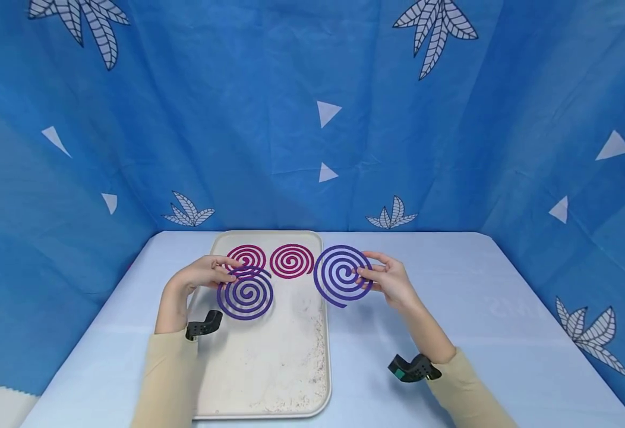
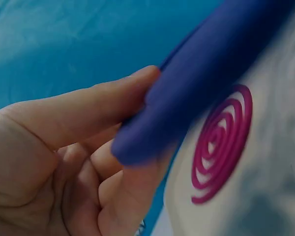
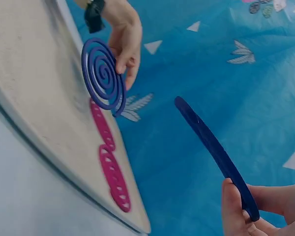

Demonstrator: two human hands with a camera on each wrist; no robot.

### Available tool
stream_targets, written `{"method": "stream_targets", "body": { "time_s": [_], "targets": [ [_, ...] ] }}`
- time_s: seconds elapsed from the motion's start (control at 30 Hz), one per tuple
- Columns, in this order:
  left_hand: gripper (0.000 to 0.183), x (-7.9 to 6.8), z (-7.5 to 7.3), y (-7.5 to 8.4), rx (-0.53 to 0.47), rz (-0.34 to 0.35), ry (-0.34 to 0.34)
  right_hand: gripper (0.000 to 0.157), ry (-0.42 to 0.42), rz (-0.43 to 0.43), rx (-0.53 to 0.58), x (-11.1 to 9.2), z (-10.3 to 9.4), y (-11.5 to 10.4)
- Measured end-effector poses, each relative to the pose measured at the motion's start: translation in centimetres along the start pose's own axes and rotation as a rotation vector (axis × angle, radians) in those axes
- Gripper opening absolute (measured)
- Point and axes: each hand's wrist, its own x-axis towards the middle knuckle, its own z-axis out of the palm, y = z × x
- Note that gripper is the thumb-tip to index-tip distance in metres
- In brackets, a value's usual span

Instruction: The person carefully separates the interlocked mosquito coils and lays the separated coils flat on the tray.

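My left hand (image 1: 202, 274) pinches a purple mosquito coil (image 1: 248, 292) by its edge, thumb on one face and fingers on the other. It hangs tilted above the upper left of a cream tray (image 1: 270, 368). A second purple mosquito coil (image 1: 343, 273) is held by its right edge in my right hand (image 1: 390, 278), raised near the tray's right rim. The right wrist view shows this coil (image 3: 211, 142) nearly edge-on. Two magenta mosquito coils, a left one (image 1: 256, 252) and a right one (image 1: 291, 261), lie side by side at the tray's far end. The held coil partly covers the left one.
The tray, speckled with worn marks along its right side, lies on a pale blue-white table (image 1: 376, 368). Blue patterned cloth (image 1: 270, 119) hangs behind the table and along both sides. Each wrist carries a black camera mount, one on the left (image 1: 205, 326) and one on the right (image 1: 414, 368).
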Motion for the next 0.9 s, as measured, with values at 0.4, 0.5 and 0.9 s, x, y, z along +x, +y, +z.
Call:
{"method": "stream_targets", "body": {
  "time_s": [0.4,0.5,0.9],
  "targets": [
    [0.033,0.3,0.2,-1.9,0.140,-0.088,0.001,0.045,-0.024,0.030,-0.044,1.1,5.7,6.5],
    [0.035,0.5,0.0,-1.8,0.144,-0.099,0.024,0.044,-0.050,0.016,-0.050,1.3,6.5,7.5],
    [0.056,0.2,0.4,-0.2,0.147,-0.078,0.210,0.052,-0.087,-0.118,-0.344,-0.1,7.2,7.2]
  ]
}}
